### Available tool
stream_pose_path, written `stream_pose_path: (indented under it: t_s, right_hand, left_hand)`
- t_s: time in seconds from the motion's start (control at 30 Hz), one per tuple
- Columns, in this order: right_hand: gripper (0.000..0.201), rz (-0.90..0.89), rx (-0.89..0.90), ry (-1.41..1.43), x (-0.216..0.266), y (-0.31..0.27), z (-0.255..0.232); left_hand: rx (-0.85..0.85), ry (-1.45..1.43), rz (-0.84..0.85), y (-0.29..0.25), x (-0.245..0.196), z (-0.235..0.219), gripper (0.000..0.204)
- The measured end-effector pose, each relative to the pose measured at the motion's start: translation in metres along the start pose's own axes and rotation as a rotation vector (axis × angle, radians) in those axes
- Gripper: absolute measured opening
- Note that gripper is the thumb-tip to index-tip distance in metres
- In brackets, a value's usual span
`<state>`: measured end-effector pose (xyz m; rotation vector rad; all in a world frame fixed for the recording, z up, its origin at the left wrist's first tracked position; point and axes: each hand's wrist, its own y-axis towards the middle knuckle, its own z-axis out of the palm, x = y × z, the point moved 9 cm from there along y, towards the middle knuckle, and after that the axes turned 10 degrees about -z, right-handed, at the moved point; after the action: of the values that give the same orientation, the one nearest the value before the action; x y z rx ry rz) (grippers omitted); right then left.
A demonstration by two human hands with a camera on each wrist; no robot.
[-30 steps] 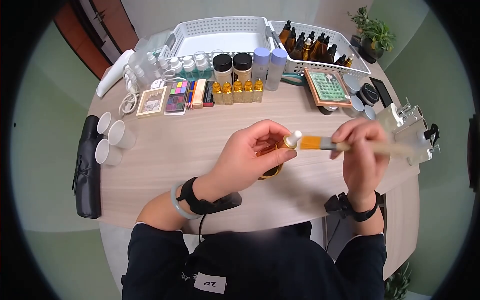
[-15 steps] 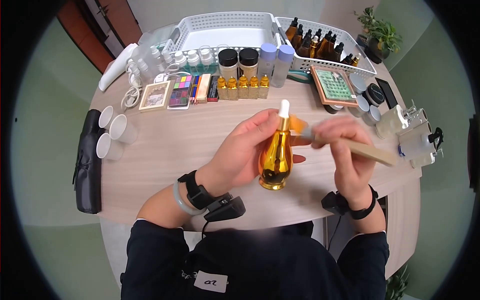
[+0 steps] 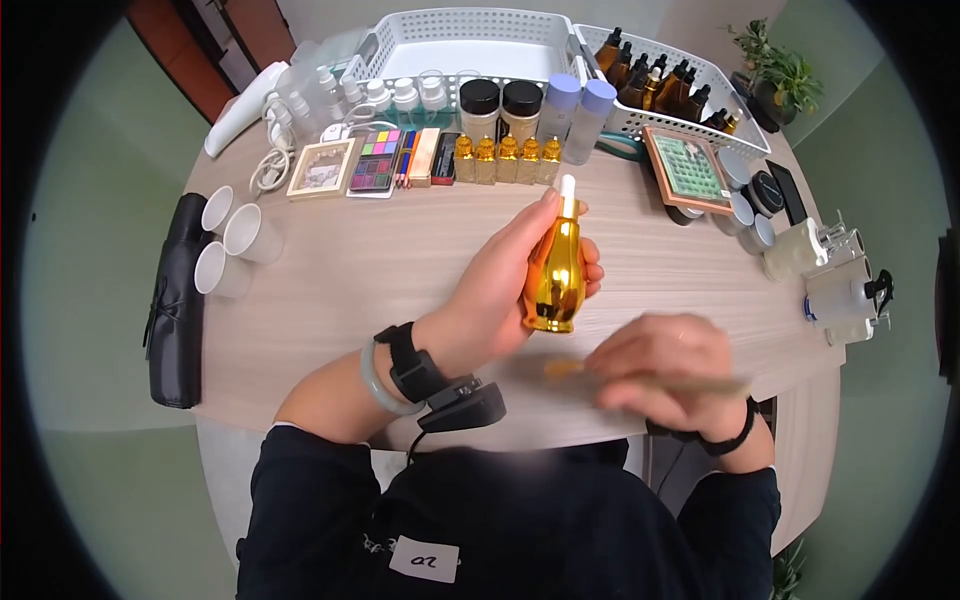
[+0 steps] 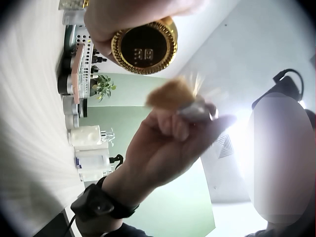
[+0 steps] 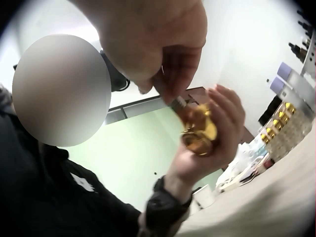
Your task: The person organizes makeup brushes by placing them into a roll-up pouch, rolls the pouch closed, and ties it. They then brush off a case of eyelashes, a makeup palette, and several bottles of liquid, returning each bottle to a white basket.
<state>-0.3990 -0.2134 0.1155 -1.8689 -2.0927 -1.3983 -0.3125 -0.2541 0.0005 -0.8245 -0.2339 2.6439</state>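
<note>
My left hand (image 3: 492,285) grips a shiny gold dropper bottle (image 3: 557,285) with a white dropper top, which points away from me in the head view. Its round, ridged base (image 4: 144,48) faces the camera in the left wrist view. My right hand (image 3: 668,362), blurred by motion, pinches a flat brush (image 4: 174,95) with tan bristles, a metal ferrule and a wooden handle. In the head view the bristles (image 3: 563,368) are just below the bottle's base. From the right wrist, the brush (image 5: 178,105) overlaps the bottle (image 5: 200,134).
Several small gold-capped bottles (image 3: 508,160) stand in a row beyond my hands. A white basket (image 3: 690,125) of amber dropper bottles is at back right. Paper cups (image 3: 252,235) and a black roll case (image 3: 177,310) lie left; pump bottles (image 3: 838,288) stand right.
The brush has moved from the bottle's neck down toward me, below its base. My left hand has turned the bottle so its gold side shows, then raised it slightly in view.
</note>
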Motion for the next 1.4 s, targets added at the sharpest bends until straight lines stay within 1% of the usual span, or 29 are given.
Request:
stream_pose_path:
  t_s: [0.03, 0.07, 0.13, 0.17, 0.2, 0.27, 0.33, 0.37, 0.43, 0.47, 0.5, 0.53, 0.6, 0.63, 0.67, 0.73, 0.8, 0.87, 0.9, 0.93, 1.0, 1.03, 1.13, 1.17, 1.2, 1.27, 1.3, 1.33, 1.4]
  right_hand:
    - [0.013, -0.014, 0.031, -0.075, 0.004, 0.000, 0.003]
    - [0.013, -0.006, 0.030, -0.073, 0.001, -0.001, 0.001]
    - [0.011, -0.061, -0.224, -0.175, -0.003, -0.003, -0.031]
    - [0.011, 0.063, -0.330, -0.216, -0.015, -0.006, -0.043]
    - [0.010, 0.124, -0.402, -0.266, -0.023, -0.002, -0.050]
    - [0.010, -0.068, -0.166, -0.358, -0.019, 0.009, -0.036]
    - [0.011, 0.060, -0.097, -0.228, -0.012, 0.010, -0.027]
    - [0.013, 0.045, -0.027, -0.044, -0.008, 0.010, -0.025]
    - [0.012, 0.023, -0.053, -0.016, -0.008, 0.012, -0.035]
    - [0.010, -0.005, -0.081, 0.008, -0.008, 0.014, -0.039]
    - [0.007, 0.094, -0.291, -0.005, -0.022, 0.008, -0.052]
    - [0.005, 0.156, -0.441, -0.123, -0.028, 0.009, -0.061]
    - [0.004, 0.123, -0.338, -0.273, -0.026, 0.013, -0.050]
    - [0.005, -0.068, -0.174, -0.370, -0.010, 0.020, -0.036]
    - [0.007, -0.047, -0.139, -0.313, -0.006, 0.019, -0.024]
    - [0.009, 0.041, 0.004, -0.030, 0.000, 0.016, -0.009]
    - [0.012, 0.059, 0.009, -0.048, 0.001, 0.014, -0.008]
    - [0.015, -0.042, -0.197, -0.327, 0.009, 0.015, -0.033]
    - [0.018, -0.041, -0.228, -0.491, 0.007, 0.016, -0.039]
    - [0.018, -0.046, -0.227, -0.492, 0.007, 0.013, -0.037]
    - [0.012, -0.058, -0.088, -0.362, 0.007, 0.008, -0.019]
    - [0.011, 0.018, -0.039, -0.159, 0.005, 0.005, -0.011]
    - [0.008, 0.001, -0.015, -0.162, 0.008, 0.005, -0.010]
    - [0.008, 0.007, -0.019, -0.164, 0.005, 0.007, -0.012]
    - [0.007, 0.028, -0.095, -0.256, -0.002, 0.013, -0.026]
    - [0.010, 0.059, -0.245, -0.435, -0.011, 0.021, -0.048]
    - [0.011, 0.041, -0.174, -0.368, -0.015, 0.022, -0.041]
    - [0.011, 0.034, -0.169, -0.363, -0.012, 0.022, -0.040]
    - [0.011, 0.075, 0.007, -0.135, -0.010, 0.020, -0.019]
  left_hand:
    - [0.010, -0.011, 0.006, 0.002, -0.002, -0.001, 0.036]
    - [0.021, -0.019, 0.005, 0.003, -0.001, 0.001, 0.038]
    - [-0.001, -0.044, -0.034, 0.001, 0.003, 0.005, 0.038]
    - [0.024, -0.082, -0.083, 0.000, 0.008, 0.010, 0.038]
    - [0.049, -0.121, -0.129, -0.002, 0.012, 0.013, 0.037]
    - [0.090, -0.102, -0.145, -0.002, 0.012, 0.013, 0.034]
    - [0.050, 0.070, -0.071, -0.002, 0.006, 0.010, 0.034]
    - [0.047, 0.116, -0.081, -0.004, 0.006, 0.013, 0.032]
    - [0.061, 0.087, -0.091, -0.005, 0.010, 0.015, 0.032]
    - [0.077, 0.063, -0.096, -0.006, 0.011, 0.017, 0.033]
    - [0.081, 0.076, -0.092, -0.006, 0.010, 0.019, 0.032]
    - [0.083, 0.080, -0.095, -0.005, 0.011, 0.019, 0.032]
    - [0.152, -0.026, -0.086, -0.006, 0.011, 0.019, 0.037]
    - [0.149, -0.028, -0.076, -0.007, 0.009, 0.018, 0.037]
    - [0.139, -0.042, -0.079, -0.006, 0.008, 0.016, 0.035]
    - [0.130, -0.061, -0.088, -0.004, 0.008, 0.015, 0.034]
    - [0.105, -0.101, -0.077, -0.003, 0.007, 0.017, 0.034]
    - [0.108, -0.068, -0.065, -0.009, 0.005, 0.023, 0.034]
    - [0.110, -0.033, -0.040, -0.011, 0.002, 0.025, 0.033]
    - [0.111, -0.032, -0.035, -0.011, 0.002, 0.024, 0.033]
    - [0.122, -0.001, 0.047, -0.009, -0.006, 0.020, 0.032]
    - [0.121, -0.004, 0.054, -0.009, -0.008, 0.018, 0.032]
    - [0.140, -0.032, 0.025, -0.008, -0.009, 0.021, 0.027]
    - [0.067, -0.019, 0.011, -0.011, -0.008, 0.022, 0.027]
    - [-0.007, -0.005, -0.004, -0.012, -0.006, 0.020, 0.027]
    - [0.008, 0.002, 0.011, -0.011, -0.002, 0.021, 0.025]
    - [0.021, 0.007, 0.035, -0.010, -0.003, 0.020, 0.023]
    - [0.018, 0.005, 0.045, -0.009, -0.004, 0.017, 0.023]
    - [-0.055, 0.109, 0.003, -0.007, -0.001, 0.004, 0.033]
